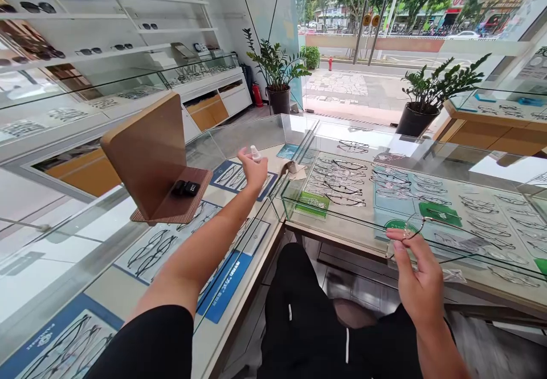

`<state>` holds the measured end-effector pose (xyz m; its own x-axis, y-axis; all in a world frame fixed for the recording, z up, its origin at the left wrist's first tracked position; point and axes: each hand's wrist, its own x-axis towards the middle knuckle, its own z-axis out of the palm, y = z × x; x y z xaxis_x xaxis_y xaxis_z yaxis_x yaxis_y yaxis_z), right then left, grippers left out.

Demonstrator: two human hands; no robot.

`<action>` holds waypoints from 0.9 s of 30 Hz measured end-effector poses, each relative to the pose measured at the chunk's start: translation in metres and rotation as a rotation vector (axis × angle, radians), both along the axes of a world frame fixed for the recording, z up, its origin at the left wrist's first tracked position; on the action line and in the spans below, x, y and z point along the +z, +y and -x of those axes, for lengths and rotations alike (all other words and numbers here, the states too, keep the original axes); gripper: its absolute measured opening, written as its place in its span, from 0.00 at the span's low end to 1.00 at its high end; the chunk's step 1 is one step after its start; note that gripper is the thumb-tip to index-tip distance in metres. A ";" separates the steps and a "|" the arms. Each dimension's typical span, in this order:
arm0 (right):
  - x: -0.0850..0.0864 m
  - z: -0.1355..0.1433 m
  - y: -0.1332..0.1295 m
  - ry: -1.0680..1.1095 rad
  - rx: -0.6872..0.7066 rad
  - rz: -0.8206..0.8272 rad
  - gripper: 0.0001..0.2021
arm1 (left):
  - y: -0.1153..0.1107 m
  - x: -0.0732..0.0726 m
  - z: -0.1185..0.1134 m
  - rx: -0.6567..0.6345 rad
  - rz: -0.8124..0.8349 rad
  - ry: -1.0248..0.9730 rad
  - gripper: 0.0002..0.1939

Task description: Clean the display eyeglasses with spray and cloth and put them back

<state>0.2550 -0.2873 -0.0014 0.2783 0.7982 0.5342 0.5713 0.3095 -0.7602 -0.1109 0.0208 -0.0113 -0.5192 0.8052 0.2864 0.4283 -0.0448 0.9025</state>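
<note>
My left hand [254, 171] is stretched out over the glass counter, its fingers closed around a small white bottle [255, 152] whose top sticks up. On the right, my right hand [421, 273] pinches a pair of thin-framed eyeglasses [423, 224] above the edge of the display case. A crumpled brown-and-white cloth or paper [292, 168] lies on the glass just right of my left hand. Several eyeglasses [342, 182] rest in rows inside the case below.
A wooden mirror stand [147, 157] with a small black object [185, 188] on its base stands at the left on the glass. Potted plants [279, 97] flank the glass door. Shelves with sunglasses [89, 51] line the left wall. A glass edge [342, 219] runs in front of me.
</note>
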 end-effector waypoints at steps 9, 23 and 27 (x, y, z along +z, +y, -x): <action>0.004 -0.007 -0.001 0.043 0.001 0.016 0.09 | -0.006 0.017 -0.010 -0.064 -0.040 -0.168 0.07; 0.035 0.025 0.004 0.318 0.329 0.264 0.13 | -0.149 0.101 -0.099 -1.562 0.476 -0.925 0.43; 0.043 0.042 0.011 0.388 0.421 0.330 0.16 | -0.153 0.086 -0.105 -1.699 0.552 -0.918 0.42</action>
